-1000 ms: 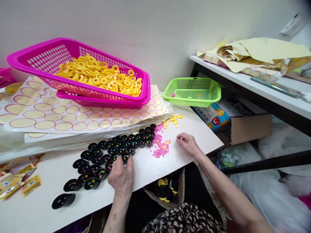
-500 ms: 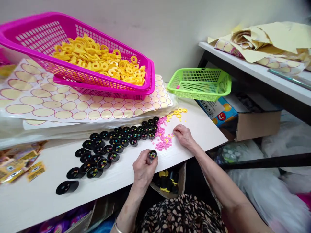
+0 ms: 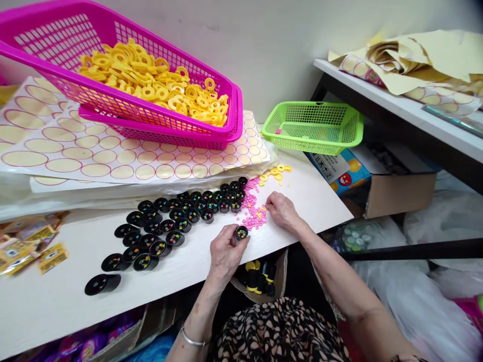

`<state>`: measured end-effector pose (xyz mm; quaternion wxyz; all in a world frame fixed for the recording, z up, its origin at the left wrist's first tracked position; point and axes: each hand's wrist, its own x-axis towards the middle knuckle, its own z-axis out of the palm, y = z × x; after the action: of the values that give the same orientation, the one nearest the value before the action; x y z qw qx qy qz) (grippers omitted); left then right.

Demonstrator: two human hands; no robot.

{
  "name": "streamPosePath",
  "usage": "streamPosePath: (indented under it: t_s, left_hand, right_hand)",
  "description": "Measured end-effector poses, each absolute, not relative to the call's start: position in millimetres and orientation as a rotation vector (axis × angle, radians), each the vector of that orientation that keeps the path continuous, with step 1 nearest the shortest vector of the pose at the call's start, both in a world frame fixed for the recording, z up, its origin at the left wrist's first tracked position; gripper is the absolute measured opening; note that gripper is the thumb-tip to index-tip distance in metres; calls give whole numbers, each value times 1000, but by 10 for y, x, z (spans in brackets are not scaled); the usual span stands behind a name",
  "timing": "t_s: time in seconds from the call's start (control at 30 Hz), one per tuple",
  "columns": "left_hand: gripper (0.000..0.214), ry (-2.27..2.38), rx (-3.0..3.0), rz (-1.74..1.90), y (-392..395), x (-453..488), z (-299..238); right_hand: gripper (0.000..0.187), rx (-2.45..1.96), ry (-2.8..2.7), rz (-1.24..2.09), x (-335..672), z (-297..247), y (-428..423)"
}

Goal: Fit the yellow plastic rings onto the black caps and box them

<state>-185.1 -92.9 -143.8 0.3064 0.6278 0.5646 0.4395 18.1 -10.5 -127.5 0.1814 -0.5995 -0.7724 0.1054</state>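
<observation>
Between the thumb and fingers of my left hand (image 3: 227, 251) is a small black cup (image 3: 242, 232), tilted so its mouth shows, with tiny coloured pieces inside. My right hand (image 3: 281, 208) has its fingers pinched together at the right edge of a scatter of pink beads (image 3: 254, 217) mixed with a few yellow ones. Whatever the fingertips hold is too small to make out. To the left stand several black cups (image 3: 158, 248) in a cluster, also with coloured bits inside. A few yellow rings (image 3: 278, 176) lie behind the beads.
Stacked pink baskets (image 3: 158, 113) of yellow rings rest on sheets of round stickers (image 3: 124, 168). A green basket (image 3: 313, 146) stands at the back right, near a cardboard box (image 3: 400, 193) under a shelf (image 3: 400, 100). Gold packets (image 3: 53, 257) lie at left. Below the table edge, a box holds black-and-yellow pieces (image 3: 260, 279).
The view has shifted slightly. My left hand with the cup has moved a little right, closer to the beads. My right hand stays pinched, slightly nearer the beads.
</observation>
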Motion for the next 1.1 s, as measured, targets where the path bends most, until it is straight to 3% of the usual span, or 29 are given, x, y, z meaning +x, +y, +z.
streamPosePath:
  t_s: [0.1, 0.23, 0.33, 0.7, 0.93, 1.1]
  left_hand:
    - [26, 1501, 1681, 1158, -927, -1853, -1446]
    - [25, 1490, 1679, 1171, -930, -1849, -1455]
    - [24, 1492, 1680, 1165, -931, -1844, -1453]
    - [24, 1476, 1713, 1212, -926, -1844, -1440]
    - [25, 1474, 1716, 1205, -923, -1842, -1458]
    - [27, 1464, 1678, 1203, -913, -1843, -1478]
  right_hand:
    - [7, -1710, -2151, 152, 200, -1282, -188]
    - [15, -1728, -2102, -309, 364, -1367, -293]
    - [20, -1607, -2224, -417, 490, -1413, -359]
    - [18, -1318, -2273, -150, 563, -1446, -699]
    - [9, -1294, -1915, 286, 568, -1485, -834]
    - [12, -1425, -1896, 335, 560, -1460, -803]
